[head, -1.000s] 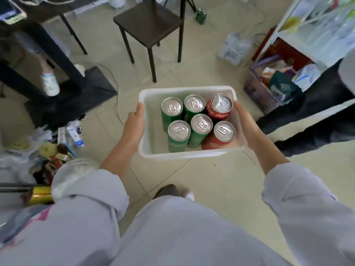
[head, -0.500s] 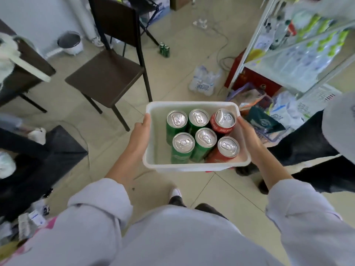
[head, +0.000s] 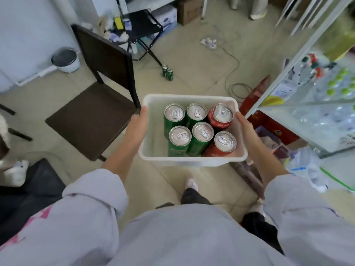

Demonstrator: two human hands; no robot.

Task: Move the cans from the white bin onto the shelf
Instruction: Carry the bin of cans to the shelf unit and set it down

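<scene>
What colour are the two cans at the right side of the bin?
Red, with silver tops; seen in the head view.

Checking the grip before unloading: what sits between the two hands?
In the head view, the white bin spans the gap between left hand and right hand, holding four green cans and two red cans.

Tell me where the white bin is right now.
In the head view the white bin is at centre, held above the floor between the left hand and right hand, with the chair to its left.
</scene>
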